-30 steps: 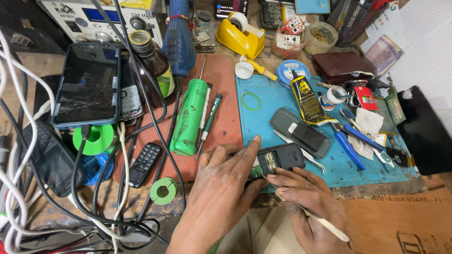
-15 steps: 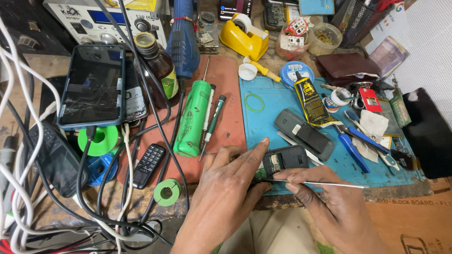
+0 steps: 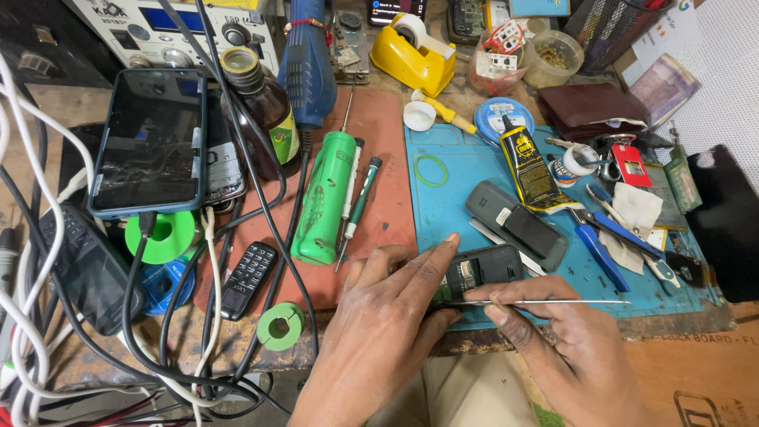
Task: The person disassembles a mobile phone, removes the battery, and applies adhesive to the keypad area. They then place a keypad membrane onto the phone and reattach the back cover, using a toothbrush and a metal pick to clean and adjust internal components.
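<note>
My left hand (image 3: 379, 324) lies over the left end of a small black opened phone (image 3: 481, 273) at the front edge of the blue mat (image 3: 458, 170), pinning it with index finger and thumb. My right hand (image 3: 565, 348) holds a thin metal tool (image 3: 545, 302) level across the phone's near edge, its other end pointing right. The phone's left part is hidden under my fingers.
Just behind lie a grey phone shell (image 3: 514, 224), a yellow glue tube (image 3: 526, 170) and blue-handled pliers (image 3: 597, 241). On the red mat (image 3: 387, 198) rest a green cylinder (image 3: 324, 198) and screwdrivers (image 3: 360, 202). A cracked smartphone (image 3: 150, 142), cables and green tape rolls (image 3: 281, 324) crowd the left.
My right hand has swung the thin tool from pointing down to lying level across the phone's near edge. My left hand has stayed on the phone.
</note>
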